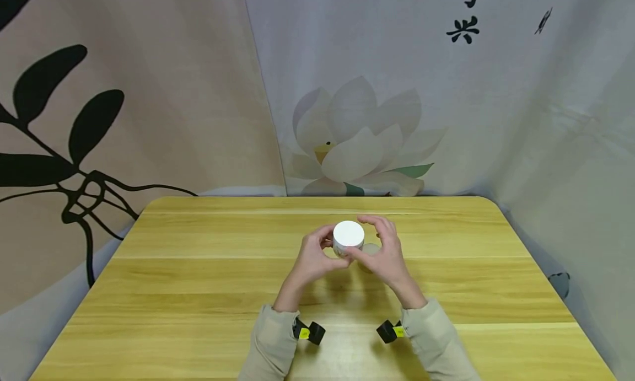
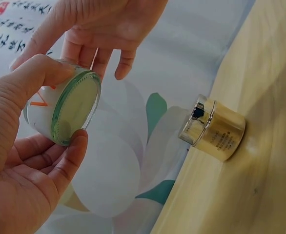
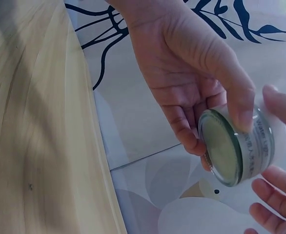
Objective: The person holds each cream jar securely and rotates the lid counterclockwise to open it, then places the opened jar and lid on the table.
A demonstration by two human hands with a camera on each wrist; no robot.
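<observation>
Jar, white lid (image 1: 348, 235), greenish glass base (image 3: 222, 148): held up above the table (image 1: 198, 293). Label partly covered by a thumb; "Water" was legible, the word after it uncertain.

Left hand (image 1: 316, 255): at the jar's left, gripping it between thumb and curled fingers.

Right hand (image 1: 386, 254): at the jar's right, fingers loosely spread, thumb alongside the jar; whether that thumb touched could not be told. Cut off by the edge in the right wrist view.

Gold container (image 2: 220, 131), shiny cap: standing on the table, below and right of the jar in the head view, largely hidden there by the right hand. Print too small to read.

Curtain (image 1: 198, 94): beyond the jar, its lettering cropped above.
</observation>
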